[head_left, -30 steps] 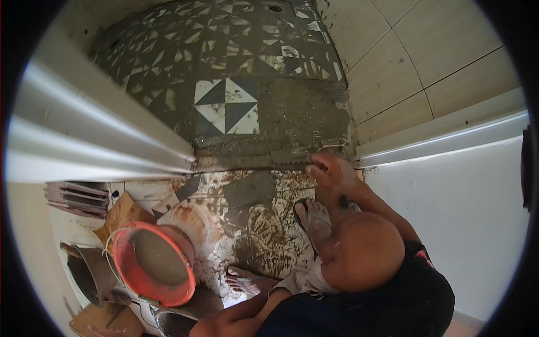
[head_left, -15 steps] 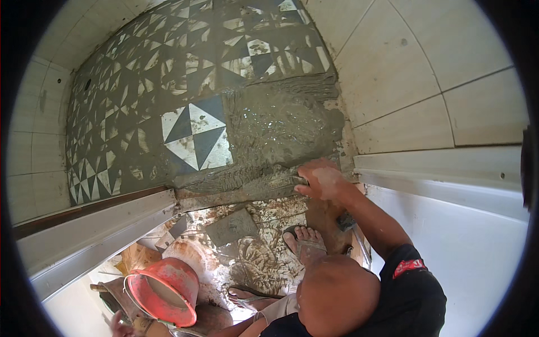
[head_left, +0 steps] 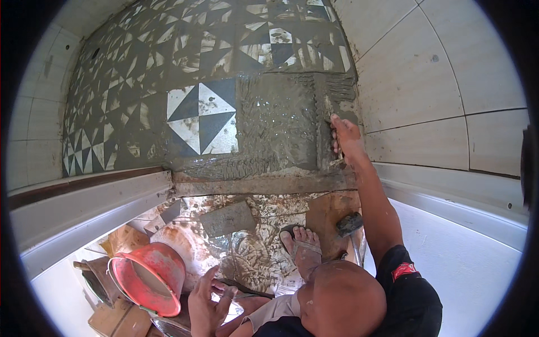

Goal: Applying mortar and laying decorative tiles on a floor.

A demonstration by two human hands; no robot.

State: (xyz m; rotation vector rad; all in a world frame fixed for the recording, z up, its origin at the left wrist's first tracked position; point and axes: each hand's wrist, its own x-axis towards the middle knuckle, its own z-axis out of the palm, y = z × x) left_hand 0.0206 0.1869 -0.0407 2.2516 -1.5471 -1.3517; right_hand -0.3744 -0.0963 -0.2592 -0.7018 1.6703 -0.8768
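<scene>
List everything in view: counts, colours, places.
Cleaner patterned tile: one, grey-white, centre left.
Smeared patterned tiles: many, grey-white, top.
Wet mortar: one patch, grey, centre.
Wall tiles: several, beige, sides.
Frame posts: two, white, sides.
Bucket: one, red, lower left.
Cardboard box: one, brown, lower left.
Tilted container: one, dark, lower left.
Slab: one, grey, below centre.
Mallet: one, black-headed, lower right.
Trowel: one, grey, on mortar.
Flip-flops: two, dark, underfoot.
Feet: two, dusty, lower centre.
Knee: one, bare, bottom.
Left hand: one, bare, lower centre.
Right hand: one, bare, on trowel.
</scene>
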